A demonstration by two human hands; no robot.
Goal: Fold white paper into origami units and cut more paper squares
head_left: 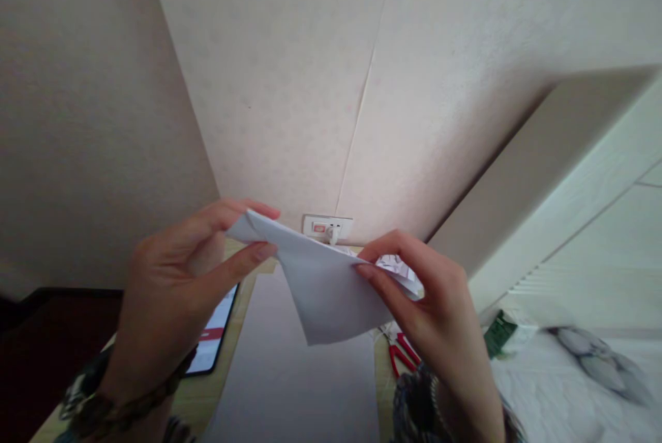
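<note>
A folded sheet of white paper [331,291] is held up above the table, its upper folded edge sloping down to the right. My left hand [201,263] pinches its upper left corner between thumb and fingers. At the right part of the same edge, my right hand [418,284] grips the paper between thumb and index finger. One flap hangs down between the hands to a blunt point. Below it lies a larger flat white sheet [289,388], partly covered by the folded piece.
A phone with a lit screen [212,339] lies left of the flat sheet. Red-handled scissors or pliers [403,355] lie to the right, near my right wrist. Crumpled, printed-looking material [396,265] sits behind my right hand. A wall socket [327,228] holds a white plug.
</note>
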